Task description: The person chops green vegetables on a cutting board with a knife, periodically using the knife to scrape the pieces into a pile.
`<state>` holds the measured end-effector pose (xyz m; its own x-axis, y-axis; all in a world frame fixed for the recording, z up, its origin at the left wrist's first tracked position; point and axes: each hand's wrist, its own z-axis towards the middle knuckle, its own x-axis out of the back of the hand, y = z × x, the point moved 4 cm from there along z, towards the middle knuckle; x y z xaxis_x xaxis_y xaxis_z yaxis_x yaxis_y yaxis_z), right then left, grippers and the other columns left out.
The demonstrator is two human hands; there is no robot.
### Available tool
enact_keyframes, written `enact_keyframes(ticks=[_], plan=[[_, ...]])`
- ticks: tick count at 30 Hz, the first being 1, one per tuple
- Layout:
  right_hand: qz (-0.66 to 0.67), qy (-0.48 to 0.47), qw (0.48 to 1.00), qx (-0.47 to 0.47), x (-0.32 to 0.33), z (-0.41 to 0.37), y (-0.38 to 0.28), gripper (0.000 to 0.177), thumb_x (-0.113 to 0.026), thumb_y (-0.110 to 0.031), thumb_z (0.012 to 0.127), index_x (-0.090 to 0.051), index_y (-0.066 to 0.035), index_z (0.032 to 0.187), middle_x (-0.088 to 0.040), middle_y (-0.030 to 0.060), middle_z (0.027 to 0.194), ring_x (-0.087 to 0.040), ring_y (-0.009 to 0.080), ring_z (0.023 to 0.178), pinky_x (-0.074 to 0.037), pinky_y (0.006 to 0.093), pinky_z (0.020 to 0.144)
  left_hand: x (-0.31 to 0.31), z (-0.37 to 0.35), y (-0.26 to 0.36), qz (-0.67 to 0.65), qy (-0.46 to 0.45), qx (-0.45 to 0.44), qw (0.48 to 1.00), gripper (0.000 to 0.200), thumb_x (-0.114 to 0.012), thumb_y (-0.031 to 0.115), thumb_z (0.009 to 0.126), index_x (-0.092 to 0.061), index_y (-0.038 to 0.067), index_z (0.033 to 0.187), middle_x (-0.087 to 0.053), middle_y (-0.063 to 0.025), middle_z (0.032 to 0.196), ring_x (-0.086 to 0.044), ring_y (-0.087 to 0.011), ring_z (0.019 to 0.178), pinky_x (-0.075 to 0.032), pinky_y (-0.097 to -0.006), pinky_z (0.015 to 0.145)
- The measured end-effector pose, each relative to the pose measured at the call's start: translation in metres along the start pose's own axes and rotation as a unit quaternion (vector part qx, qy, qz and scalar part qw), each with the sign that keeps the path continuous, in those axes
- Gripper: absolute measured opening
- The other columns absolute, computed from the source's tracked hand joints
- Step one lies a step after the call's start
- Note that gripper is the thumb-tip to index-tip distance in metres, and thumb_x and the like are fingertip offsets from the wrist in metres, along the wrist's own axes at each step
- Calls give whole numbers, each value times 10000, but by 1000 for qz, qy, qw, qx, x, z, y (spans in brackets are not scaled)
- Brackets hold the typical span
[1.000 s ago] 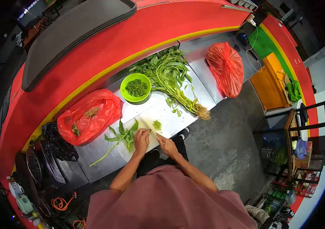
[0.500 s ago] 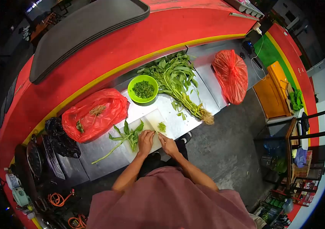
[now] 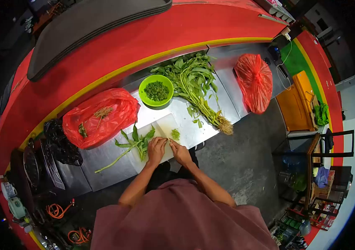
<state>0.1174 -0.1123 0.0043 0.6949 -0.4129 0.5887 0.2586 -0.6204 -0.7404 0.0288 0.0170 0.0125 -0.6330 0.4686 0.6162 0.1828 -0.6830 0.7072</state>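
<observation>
On a white cutting board, my left hand is closed over leafy green stems, whose leaves spread out on its left side. My right hand is closed close beside it. A thin pale edge shows between the two hands, apparently a knife seen edge-on; most of it is hidden by the fingers. A small heap of chopped greens lies on the board just beyond my right hand. Farther back, a lime-green bowl holds finely chopped greens.
A large rooted bunch of greens lies on the metal table. An opened red plastic bag with plant scraps is at left, beside a black bag. A tied red bag sits at right. Black trays rest on the red wall.
The view has shifted slightly. My hands stay close together over the board, with only small changes in their pose. The greens and bags keep their places.
</observation>
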Motion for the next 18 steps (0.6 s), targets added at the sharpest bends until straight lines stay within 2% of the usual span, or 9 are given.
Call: enact_keyframes(ticks=[1, 3, 4, 8, 9, 15, 18], plan=[[1, -4, 1000, -3, -1, -8, 1, 398, -527, -371, 1076, -643, -195, 1414, -685, 302, 839, -686, 506, 842, -533, 529, 738, 0, -2, 0, 1, -3, 4, 1000, 108, -730, 39, 877, -764, 16, 977, -685, -119, 936, -668, -338, 891, -509, -444, 787], [27, 46, 998, 21, 4, -22, -1, 398, -536, -359, 1072, -641, -187, 1416, -688, 321, 909, -687, 513, 900, -546, 517, 761, -2, -5, -2, 6, -1, 18, 1000, 119, -731, 55, 884, -764, 23, 994, -686, -115, 948, -664, -335, 893, -500, -445, 787], [19, 21, 1000, -3, 5, -26, 1, 393, -531, -342, 1073, -636, -193, 1421, -682, 339, 967, -684, 514, 944, -554, 508, 781, -3, -5, -3, -7, -4, 18, 1000, 132, -728, 66, 890, -762, 34, 1014, -685, -109, 971, -659, -333, 905, -493, -447, 788], [15, 4, 1000, 19, 2, -11, -4, 389, -522, -323, 1076, -621, -211, 1436, -683, 335, 938, -679, 516, 912, -542, 540, 767, -3, -6, -4, 6, -11, 19, 1000, 139, -722, 55, 889, -758, 39, 1023, -692, -110, 981, -660, -334, 919, -499, -445, 794], [-7, -20, 1000, -9, 4, -3, -7, 395, -516, -336, 1080, -617, -205, 1439, -684, 333, 922, -680, 515, 875, -542, 537, 758, -4, -6, -4, 4, -14, 18, 1000, 139, -722, 55, 889, -758, 39, 1023, -692, -110, 981, -660, -334, 919, -499, -445, 794], [28, -10, 1000, 3, 0, -11, -5, 401, -505, -359, 1087, -615, -213, 1444, -693, 327, 935, -688, 505, 917, -545, 542, 785, -2, -5, -4, 8, -14, 18, 1000, 139, -740, 31, 863, -765, 31, 1000, -709, -119, 998, -676, -340, 945, -513, -440, 831], [19, 28, 999, 20, 3, -26, 0, 399, -516, -352, 1084, -615, -209, 1443, -690, 326, 944, -688, 502, 925, -546, 551, 786, 0, -5, -4, 0, -8, 23, 1000, 136, -735, 29, 867, -768, 26, 999, -713, -127, 989, -677, -343, 933, -514, -442, 839]])
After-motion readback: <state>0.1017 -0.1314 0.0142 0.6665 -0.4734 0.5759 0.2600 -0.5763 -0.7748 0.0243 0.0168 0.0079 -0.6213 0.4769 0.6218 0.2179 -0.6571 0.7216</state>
